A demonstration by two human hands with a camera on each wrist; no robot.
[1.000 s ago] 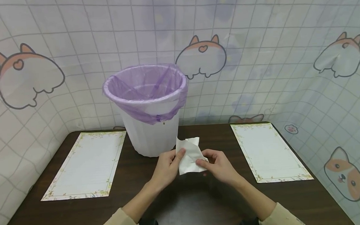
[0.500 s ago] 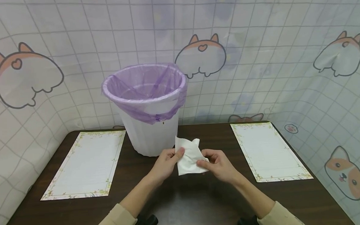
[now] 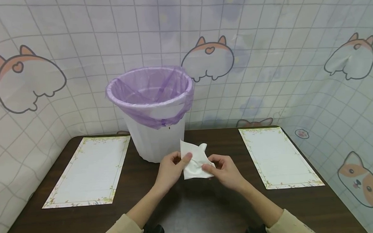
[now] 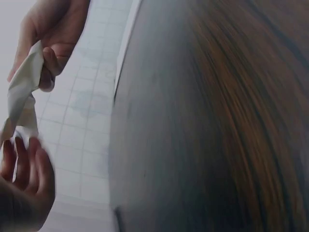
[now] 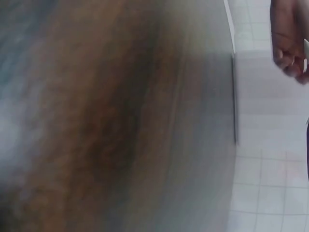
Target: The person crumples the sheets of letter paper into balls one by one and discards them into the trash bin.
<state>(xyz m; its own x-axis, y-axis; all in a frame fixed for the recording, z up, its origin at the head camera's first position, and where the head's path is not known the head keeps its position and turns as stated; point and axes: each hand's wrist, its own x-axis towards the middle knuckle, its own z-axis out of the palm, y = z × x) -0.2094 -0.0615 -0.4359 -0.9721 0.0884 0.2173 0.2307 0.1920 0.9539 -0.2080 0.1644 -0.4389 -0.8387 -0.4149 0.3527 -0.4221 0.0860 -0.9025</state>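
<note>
A folded, creased white tissue (image 3: pixel 194 161) is held between both hands above the table, in front of the bin. My left hand (image 3: pixel 169 171) pinches its left edge, thumb lying over the near face. On the other side, my right hand (image 3: pixel 224 172) pinches the lower right corner between thumb and fingers. The left wrist view shows the tissue (image 4: pixel 24 89) nearly edge-on, stretched between the two hands. Only a hand at the right edge of the right wrist view is visible, with a sliver of white beside it.
Behind the hands stands a white trash bin (image 3: pixel 156 138) lined with a purple bag (image 3: pixel 155 119). Flower-bordered paper sheets lie on the dark wooden table (image 3: pixel 206 213), one at the left (image 3: pixel 90 171) and one at the right (image 3: pixel 279 157). A patterned curtain (image 3: pixel 265 57) surrounds the table.
The tissue's upper left corner has risen and its top flap has changed shape. My left hand has shifted slightly left and its fingers bend more; the right hand is nearly still.
</note>
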